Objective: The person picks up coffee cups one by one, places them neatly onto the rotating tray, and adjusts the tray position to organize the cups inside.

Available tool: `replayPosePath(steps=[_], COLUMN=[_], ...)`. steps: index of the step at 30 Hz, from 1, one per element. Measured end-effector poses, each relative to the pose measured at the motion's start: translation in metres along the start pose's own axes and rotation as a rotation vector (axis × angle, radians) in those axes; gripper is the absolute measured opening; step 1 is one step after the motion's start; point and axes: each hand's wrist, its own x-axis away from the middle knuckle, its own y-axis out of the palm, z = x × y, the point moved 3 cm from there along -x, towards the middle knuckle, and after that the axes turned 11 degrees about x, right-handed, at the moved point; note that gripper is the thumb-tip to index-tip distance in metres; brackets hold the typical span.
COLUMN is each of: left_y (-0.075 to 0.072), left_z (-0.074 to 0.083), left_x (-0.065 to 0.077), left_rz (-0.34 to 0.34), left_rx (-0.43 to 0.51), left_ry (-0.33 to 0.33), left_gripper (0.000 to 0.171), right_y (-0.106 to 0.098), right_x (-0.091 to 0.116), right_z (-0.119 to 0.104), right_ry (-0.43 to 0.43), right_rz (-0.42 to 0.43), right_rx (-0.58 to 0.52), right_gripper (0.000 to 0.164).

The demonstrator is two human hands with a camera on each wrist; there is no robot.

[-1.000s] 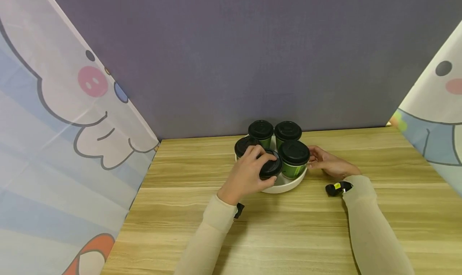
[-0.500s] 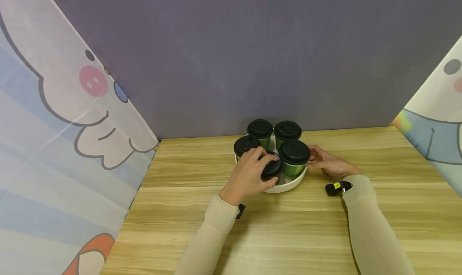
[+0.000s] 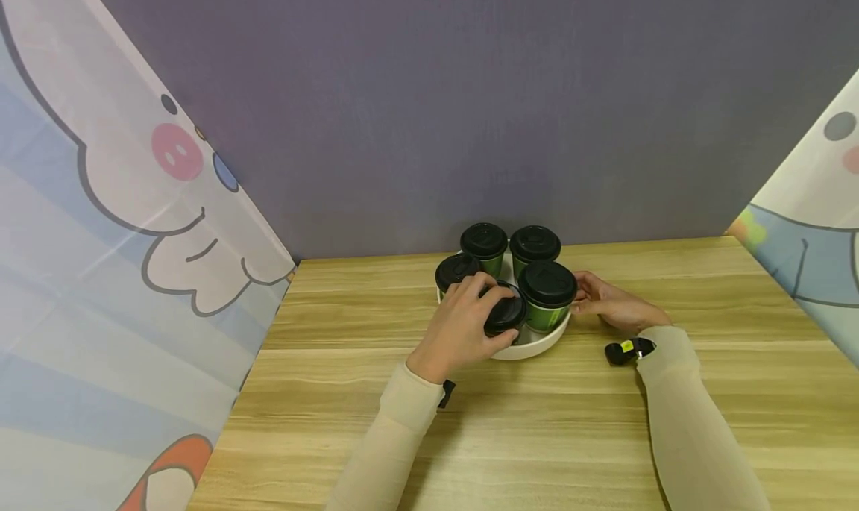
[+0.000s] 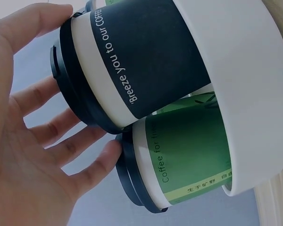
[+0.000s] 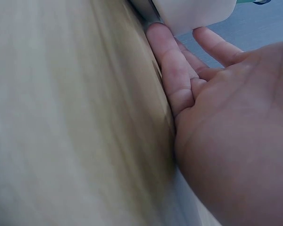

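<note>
My left hand [image 3: 463, 321] grips a dark paper coffee cup [image 4: 151, 52] by its black lid [image 3: 505, 311], thumb on one side and fingers round the other. That cup stands at the front of a round white tray [image 3: 526, 348], its base hidden behind the tray wall [image 4: 254, 84] in the left wrist view. Beside it in the tray is a green coffee cup [image 3: 546, 315] with a black lid. At the tray's right side, my right hand [image 3: 614, 306] lies low by the table, its fingertips [image 5: 160, 35] touching the outer wall.
More lidded cups share the tray: one at the left [image 3: 455, 269], one at the back left [image 3: 485, 241] and one at the back right [image 3: 535, 244]. The wood-grain table [image 3: 322, 362] ends at a grey panel [image 3: 429, 123] behind. Printed cartoon sheets [image 3: 107, 257] flank it.
My left hand and the dark cup have shifted slightly to the right and towards me within the tray, mostly in the first half second. The right hand stays at the tray's side.
</note>
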Motion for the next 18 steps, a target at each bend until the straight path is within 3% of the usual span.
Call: replayPosePath(steps=[7, 12, 18], left_y=[-0.007, -0.018, -0.03], left_z=[-0.007, -0.023, -0.051], left_x=[-0.001, -0.001, 0.006], left_rz=[0.069, 0.191, 0.336], left_rx=[0.076, 0.142, 0.135], left_ry=[-0.001, -0.014, -0.059], left_gripper=[0.04, 0.028, 0.022], right_y=[-0.002, -0.005, -0.008], right_x=[0.001, 0.002, -0.001], right_z=[0.0, 0.002, 0.001], right_ry=[-0.013, -0.03, 0.01], right_rz=[0.002, 0.015, 0.083], right_rx=[-0.004, 0.002, 0.058], right_gripper=[0.061, 0.056, 0.05])
